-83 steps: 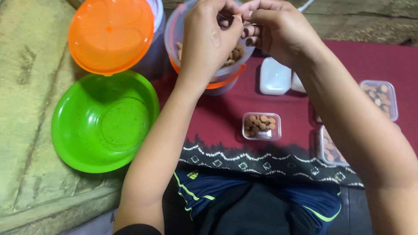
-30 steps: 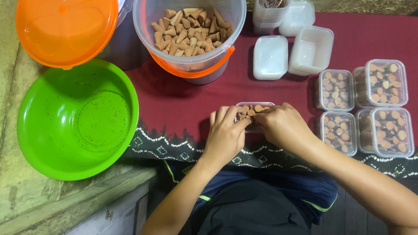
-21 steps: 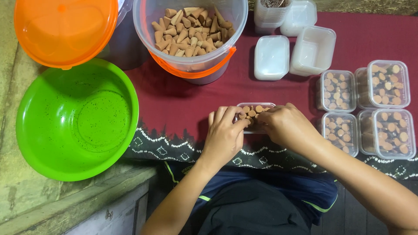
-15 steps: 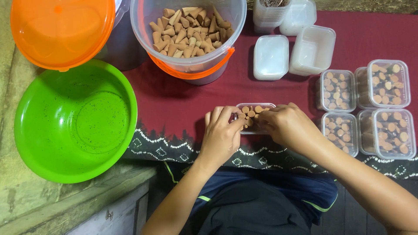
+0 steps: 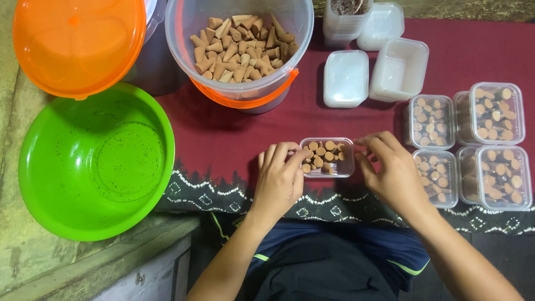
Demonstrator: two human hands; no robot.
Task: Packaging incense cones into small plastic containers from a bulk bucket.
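Note:
A small clear plastic box (image 5: 327,158) holding several brown cones stands on the dark red cloth (image 5: 223,128) in front of me. My left hand (image 5: 280,181) touches the box's left side, its fingertips at the cones near the rim. My right hand (image 5: 390,170) sits just right of the box, fingers spread and curled toward its edge, holding nothing I can see. A clear bucket (image 5: 241,47) with an orange band, full of brown cones, stands behind the box.
A green bowl (image 5: 95,161) sits at the left with an orange lid (image 5: 78,42) behind it. Empty clear boxes and lids (image 5: 384,69) lie at the back right. Several filled, closed boxes (image 5: 493,145) are stacked at the right.
Both hands came down from the bucket to the small box. In the last second they have drawn apart, uncovering the box, and my right hand has shifted right.

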